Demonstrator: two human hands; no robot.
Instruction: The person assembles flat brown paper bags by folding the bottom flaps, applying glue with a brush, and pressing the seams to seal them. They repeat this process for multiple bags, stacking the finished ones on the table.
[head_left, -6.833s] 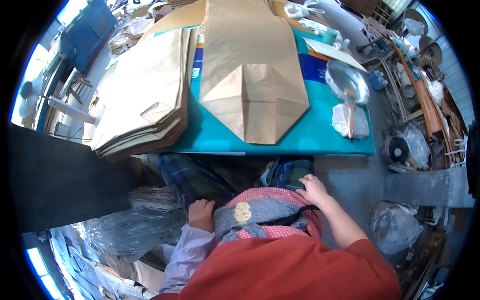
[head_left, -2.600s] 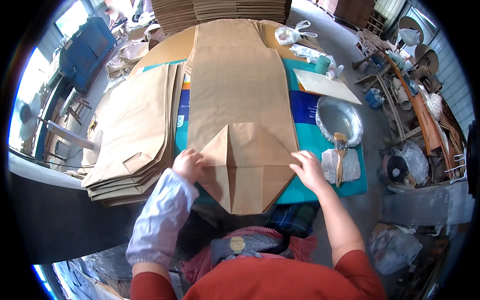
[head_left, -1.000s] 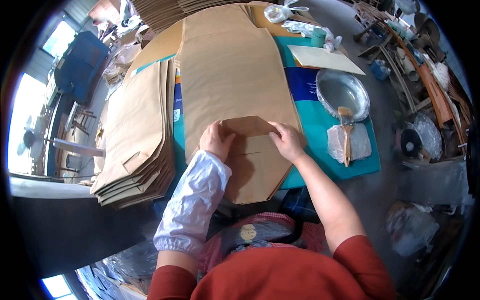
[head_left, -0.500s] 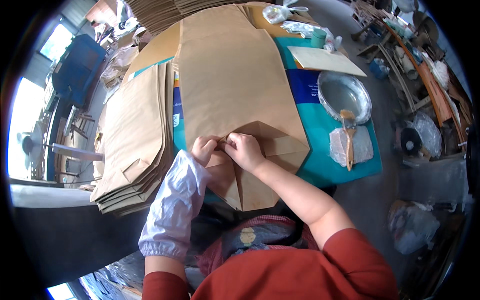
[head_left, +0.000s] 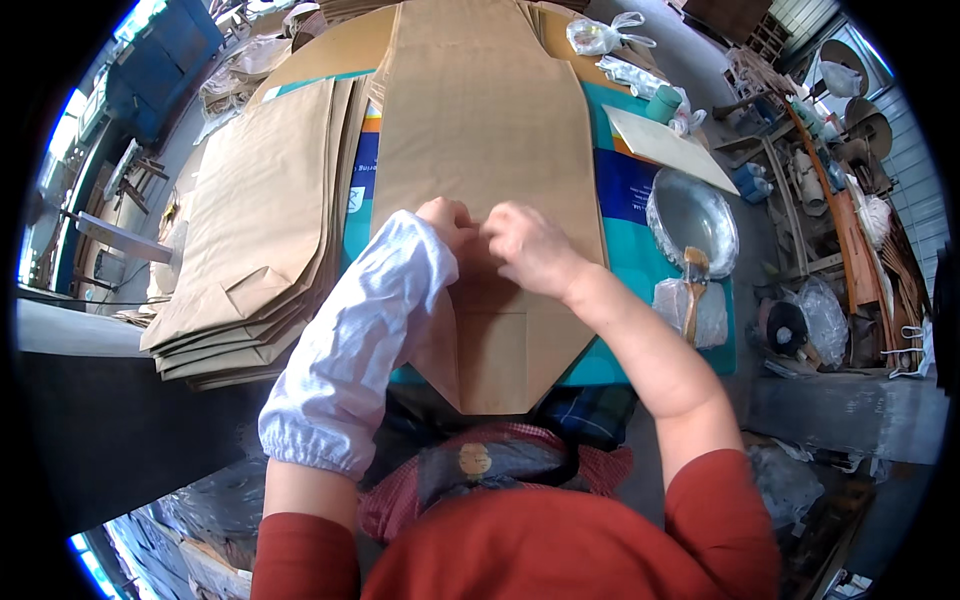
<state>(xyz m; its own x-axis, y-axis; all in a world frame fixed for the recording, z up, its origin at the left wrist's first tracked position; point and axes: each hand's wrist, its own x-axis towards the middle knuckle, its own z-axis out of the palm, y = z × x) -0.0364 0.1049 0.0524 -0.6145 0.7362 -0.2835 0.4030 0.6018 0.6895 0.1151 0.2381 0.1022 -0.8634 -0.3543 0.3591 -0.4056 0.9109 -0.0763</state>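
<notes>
A large brown paper bag (head_left: 490,130) lies lengthwise before me, its near end unfolded into a pointed flap that reaches the table's edge. My left hand (head_left: 447,222), below a white sleeve cover, has its fingers curled at the upper fold of that end. Close beside it, my right hand (head_left: 525,245) is bent with fingers pinched at the same fold, slightly blurred. The paper between the fingertips is mostly hidden. To the left lies a stack of brown paper bags (head_left: 250,200) with folded ends.
On the right stand a plastic-lined basin (head_left: 695,222) and a brush (head_left: 694,290) resting on a pale block (head_left: 712,318). Farther back are a cream board (head_left: 670,150), a green container (head_left: 663,103) and a knotted plastic bag (head_left: 605,36). Teal sheeting (head_left: 625,340) covers the table.
Both hands have moved away from me along the bag. The raised side of its near end now lies flatter, opened into a pointed shape. My view has shifted slightly.
</notes>
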